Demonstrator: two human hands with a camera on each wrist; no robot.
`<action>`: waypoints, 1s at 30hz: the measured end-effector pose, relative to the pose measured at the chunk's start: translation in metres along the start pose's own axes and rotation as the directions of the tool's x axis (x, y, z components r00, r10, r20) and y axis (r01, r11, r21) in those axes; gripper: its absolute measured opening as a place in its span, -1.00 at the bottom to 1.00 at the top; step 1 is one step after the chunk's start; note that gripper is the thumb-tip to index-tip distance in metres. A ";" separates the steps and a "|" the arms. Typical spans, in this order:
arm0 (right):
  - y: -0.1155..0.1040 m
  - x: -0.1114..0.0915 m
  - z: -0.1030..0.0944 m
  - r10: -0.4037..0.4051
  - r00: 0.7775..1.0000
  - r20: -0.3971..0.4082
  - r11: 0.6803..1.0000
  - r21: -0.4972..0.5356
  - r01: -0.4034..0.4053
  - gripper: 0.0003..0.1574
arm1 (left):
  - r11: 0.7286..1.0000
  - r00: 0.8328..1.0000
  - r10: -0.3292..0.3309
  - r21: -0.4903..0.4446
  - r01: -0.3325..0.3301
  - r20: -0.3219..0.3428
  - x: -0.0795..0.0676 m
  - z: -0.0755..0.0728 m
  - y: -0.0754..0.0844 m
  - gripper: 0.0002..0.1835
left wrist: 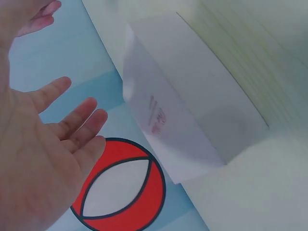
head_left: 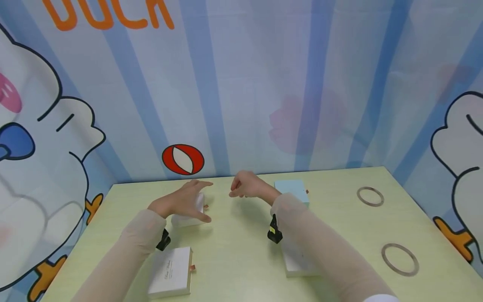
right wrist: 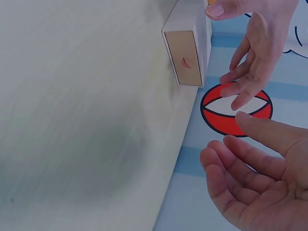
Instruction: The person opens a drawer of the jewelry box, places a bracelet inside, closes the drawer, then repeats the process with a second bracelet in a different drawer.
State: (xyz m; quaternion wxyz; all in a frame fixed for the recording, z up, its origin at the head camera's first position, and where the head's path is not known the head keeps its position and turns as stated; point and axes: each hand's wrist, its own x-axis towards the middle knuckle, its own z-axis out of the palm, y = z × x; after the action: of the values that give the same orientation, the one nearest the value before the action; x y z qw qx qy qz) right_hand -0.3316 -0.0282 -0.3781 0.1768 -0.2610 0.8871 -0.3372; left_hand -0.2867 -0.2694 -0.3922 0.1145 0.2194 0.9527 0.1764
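Over the far left part of the table, my left hand (head_left: 185,200) hovers with fingers and thumb spread, holding nothing. Below it lies a white box (head_left: 185,220) with a small orange-brown tab, partly hidden by the hand. The left wrist view shows faint lettering on that white box (left wrist: 159,113); its drawer end (right wrist: 185,57) faces the right wrist camera. My right hand (head_left: 249,184) is raised near the back edge, fingers loosely curled and nothing in them. Beside the right wrist sits a light blue box (head_left: 290,188), partly covered by the sleeve.
A lettered white box (head_left: 171,272) lies at the front left of the pale table (head_left: 234,260). Another white box (head_left: 299,262) is half hidden under my right forearm. Two grey rings lie on the right: a far ring (head_left: 371,204) and a near ring (head_left: 402,273). A printed curtain (head_left: 249,84) stands behind.
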 end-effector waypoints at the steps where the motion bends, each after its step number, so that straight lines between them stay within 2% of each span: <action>1: 0.000 -0.002 -0.002 -0.005 1.000 0.005 1.000 -0.003 0.005 -0.79 | 1.000 1.000 0.001 -0.002 -0.001 0.004 0.000 0.000 0.003 0.11; 9: 0.009 -0.020 -0.022 -0.056 0.998 0.026 0.997 -0.052 0.057 -0.78 | 0.999 0.999 0.031 -0.036 -0.030 0.035 0.001 0.004 0.028 0.12; 17: 0.020 -0.056 -0.046 -0.121 0.993 0.013 0.990 -0.076 0.122 -0.76 | 0.994 0.992 0.112 0.001 -0.112 0.060 0.002 0.008 0.063 0.11; 25: 0.033 -0.094 -0.062 -0.194 0.981 -0.014 0.976 -0.101 0.191 -0.80 | 0.974 0.970 0.223 0.010 -0.224 0.094 0.008 0.012 0.097 0.10; 30: 0.040 -0.118 -0.067 -0.197 0.980 -0.025 0.973 -0.129 0.192 -0.80 | 0.956 0.951 0.289 0.016 -0.293 0.109 0.012 0.016 0.115 0.10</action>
State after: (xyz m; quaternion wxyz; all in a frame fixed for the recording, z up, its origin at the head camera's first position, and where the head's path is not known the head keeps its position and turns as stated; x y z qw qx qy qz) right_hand -0.2838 0.1003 -0.3421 0.1096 -0.3508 0.8799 -0.3012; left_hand -0.2487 -0.1622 -0.3644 0.1339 0.3681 0.9053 0.1644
